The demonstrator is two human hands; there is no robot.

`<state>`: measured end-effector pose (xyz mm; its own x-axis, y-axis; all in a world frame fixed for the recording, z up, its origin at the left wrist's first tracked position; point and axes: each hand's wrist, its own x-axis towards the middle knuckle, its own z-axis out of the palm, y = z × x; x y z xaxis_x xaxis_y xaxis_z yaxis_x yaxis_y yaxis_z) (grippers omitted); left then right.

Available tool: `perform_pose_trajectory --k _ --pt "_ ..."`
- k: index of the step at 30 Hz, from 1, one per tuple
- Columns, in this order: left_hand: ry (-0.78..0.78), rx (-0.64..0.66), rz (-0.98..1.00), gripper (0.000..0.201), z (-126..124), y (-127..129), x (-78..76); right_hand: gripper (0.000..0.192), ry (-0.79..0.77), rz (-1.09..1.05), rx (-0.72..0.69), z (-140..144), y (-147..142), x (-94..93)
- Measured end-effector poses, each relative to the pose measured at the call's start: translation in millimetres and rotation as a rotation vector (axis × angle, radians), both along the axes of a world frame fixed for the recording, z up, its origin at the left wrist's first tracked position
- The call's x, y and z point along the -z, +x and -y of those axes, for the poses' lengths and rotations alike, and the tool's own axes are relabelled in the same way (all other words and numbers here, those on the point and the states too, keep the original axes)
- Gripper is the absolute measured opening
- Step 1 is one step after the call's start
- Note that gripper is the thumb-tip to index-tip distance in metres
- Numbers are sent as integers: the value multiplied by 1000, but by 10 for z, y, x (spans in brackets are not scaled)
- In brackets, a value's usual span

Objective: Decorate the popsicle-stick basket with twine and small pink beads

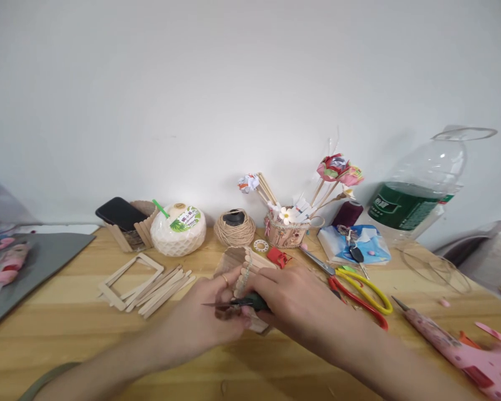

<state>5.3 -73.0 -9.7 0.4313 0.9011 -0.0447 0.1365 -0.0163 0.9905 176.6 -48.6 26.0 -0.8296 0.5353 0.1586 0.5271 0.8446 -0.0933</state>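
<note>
My left hand (202, 312) is closed around a small box made of craft sticks (256, 260), with a twisted cord along its edge. The fingers cover much of its near side. In my right hand (296, 298) is a small cutting tool with a dark green handle (256, 301) and a thin pointed blade reaching left across the front of the box. Whether it is a knife or small scissors I cannot tell. A red item (279, 257) lies just behind the right hand.
Loose craft sticks (162, 292) and a stick frame (108, 295) lie left. Behind stand a phone (121, 213) in a holder, a white coconut (177, 239), twine (234, 231) and a flower pot (286, 233). Scissors (369, 289), a glue gun (455, 353) and a large bottle (409, 203) are right.
</note>
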Motion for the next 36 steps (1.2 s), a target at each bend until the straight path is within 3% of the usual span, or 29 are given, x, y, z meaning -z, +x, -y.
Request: perform_pose_trajectory --k 7,16,20,27,32,36 --pt "39 -97 -119 37 -29 -43 102 12 -100 -189 104 -109 -5 158" --pt "68 -124 -278 61 -97 -36 14 10 -235 -422 85 -195 13 263" --pt "152 -107 -402 60 -99 -70 27 10 -365 -510 127 -200 32 265" --pt "186 -57 -332 54 -109 -104 -26 2 -633 -737 232 -213 145 212" --pt "166 -67 -356 53 -156 -147 -22 17 -504 -804 374 -247 286 179" --pt "151 -59 -383 54 -173 -174 -4 9 -408 -840 428 -262 368 126"
